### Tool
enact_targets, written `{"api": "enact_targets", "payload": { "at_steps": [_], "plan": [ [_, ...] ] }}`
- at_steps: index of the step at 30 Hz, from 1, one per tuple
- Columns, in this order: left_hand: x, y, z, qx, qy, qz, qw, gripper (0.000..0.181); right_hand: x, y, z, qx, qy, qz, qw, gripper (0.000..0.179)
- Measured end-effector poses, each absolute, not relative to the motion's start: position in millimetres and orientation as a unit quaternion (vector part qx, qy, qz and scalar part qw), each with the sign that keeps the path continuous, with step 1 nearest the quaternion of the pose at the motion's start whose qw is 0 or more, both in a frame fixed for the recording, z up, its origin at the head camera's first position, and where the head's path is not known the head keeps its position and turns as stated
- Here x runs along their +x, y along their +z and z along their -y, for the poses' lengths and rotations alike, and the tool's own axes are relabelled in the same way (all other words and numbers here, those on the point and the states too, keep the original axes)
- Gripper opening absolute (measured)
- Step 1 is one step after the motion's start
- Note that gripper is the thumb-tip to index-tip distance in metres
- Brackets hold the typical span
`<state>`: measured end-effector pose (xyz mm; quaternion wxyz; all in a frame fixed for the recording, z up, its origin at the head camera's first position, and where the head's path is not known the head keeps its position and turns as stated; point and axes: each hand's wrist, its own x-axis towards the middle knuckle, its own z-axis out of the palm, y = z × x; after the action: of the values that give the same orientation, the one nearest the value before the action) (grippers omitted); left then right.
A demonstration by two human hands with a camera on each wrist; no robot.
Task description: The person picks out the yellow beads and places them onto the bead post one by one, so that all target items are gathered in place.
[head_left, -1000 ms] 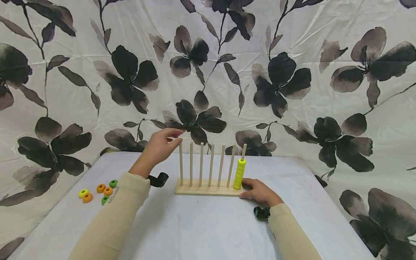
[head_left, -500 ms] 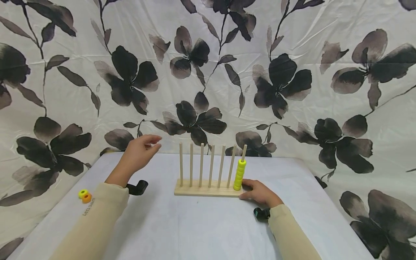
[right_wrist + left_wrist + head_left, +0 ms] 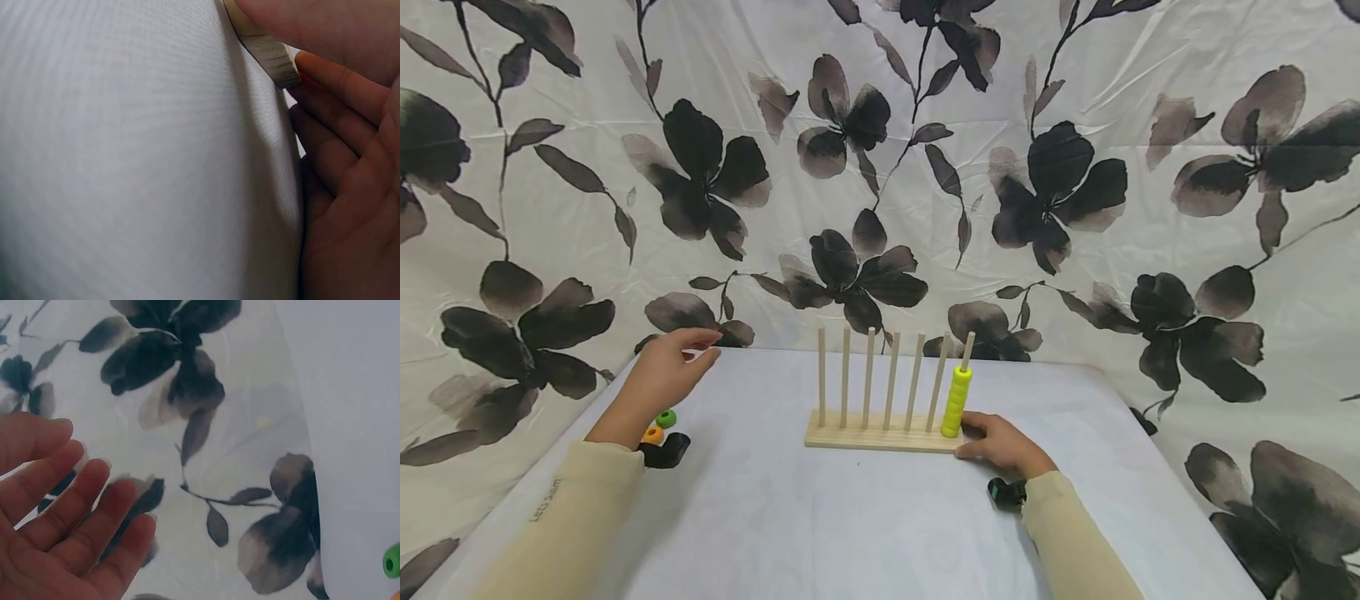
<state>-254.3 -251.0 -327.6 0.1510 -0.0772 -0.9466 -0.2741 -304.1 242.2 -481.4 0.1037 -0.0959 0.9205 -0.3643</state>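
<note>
A wooden peg stand [image 3: 880,439] with a row of several upright pegs rests on the white table. Yellow beads [image 3: 955,402] are stacked on its rightmost peg; the other pegs are bare. My right hand [image 3: 1000,442] pinches the stand's right end, thumb in front and fingers behind, and in the right wrist view the base's end [image 3: 275,60] sits between them. Up in the air at the left, my left hand [image 3: 672,375] holds nothing; its fingers [image 3: 94,506] are loosely bent. Below its wrist a green bead [image 3: 666,418] and an orange bead [image 3: 653,434] show.
The left forearm's sleeve [image 3: 561,508] hides part of the table's left side. A floral cloth [image 3: 880,167] hangs behind the white table [image 3: 850,533]. Each wrist wears a small black camera [image 3: 666,451].
My left hand has moved left and slightly down, from the leftmost peg's top to above the loose beads. The right hand stays at the stand's end, and the stand has not moved.
</note>
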Motion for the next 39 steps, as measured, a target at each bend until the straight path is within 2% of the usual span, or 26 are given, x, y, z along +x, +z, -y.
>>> {"api": "enact_targets", "payload": {
  "at_steps": [10, 19, 26, 39],
  "plan": [
    [-246.3, -337.9, 283.5, -0.041, -0.248, 0.959, 0.132, 0.044, -304.6, -480.5, -242.9, -0.099, -0.369, -0.918, 0.103, 0.077],
    [-240.2, -356.2, 315.3, 0.001, -0.25, 0.964, 0.089, 0.051, -303.8, -480.7, -243.1, -0.1, -0.368, -0.918, 0.105, 0.076],
    [-238.7, -366.8, 333.3, 0.022, -0.254, 0.964, 0.075, 0.049, -304.8, -480.9, -243.3, -0.093, -0.373, -0.916, 0.111, 0.079],
    [-238.3, -388.0, 365.6, 0.069, -0.263, 0.962, 0.018, 0.049, -301.2, -476.8, -241.9, -0.086, -0.371, -0.917, 0.118, 0.078]
  ]
}}
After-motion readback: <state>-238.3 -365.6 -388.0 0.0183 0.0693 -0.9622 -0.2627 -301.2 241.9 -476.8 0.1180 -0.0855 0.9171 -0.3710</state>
